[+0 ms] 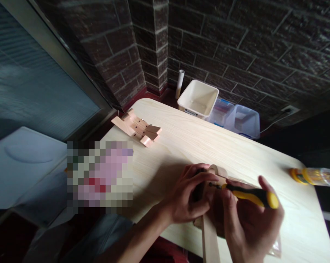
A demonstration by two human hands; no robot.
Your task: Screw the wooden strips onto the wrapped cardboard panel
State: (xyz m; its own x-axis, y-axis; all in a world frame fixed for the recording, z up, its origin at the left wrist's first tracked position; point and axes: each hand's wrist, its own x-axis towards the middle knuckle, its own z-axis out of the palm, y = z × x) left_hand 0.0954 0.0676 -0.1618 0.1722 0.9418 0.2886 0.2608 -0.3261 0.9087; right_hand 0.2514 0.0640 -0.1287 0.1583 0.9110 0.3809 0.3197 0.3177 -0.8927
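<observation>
My right hand is closed around a screwdriver with a yellow and black handle. Its shaft points left, toward a small dark screw at a wooden piece. My left hand grips that piece, thumb and fingers bent close around the screw. The piece has a long flat bar reaching toward me and a curved part at its far end. Fingers and shadow hide much of it, and I cannot tell how deep the screw sits. Farther off on the table lies another wooden assembly with dark holes.
The pale wooden table has rounded corners. A clear tube with yellow ends lies at its right edge. Beyond the far edge stand a cream bin, clear plastic boxes and a white pipe. Pixelation covers something at left.
</observation>
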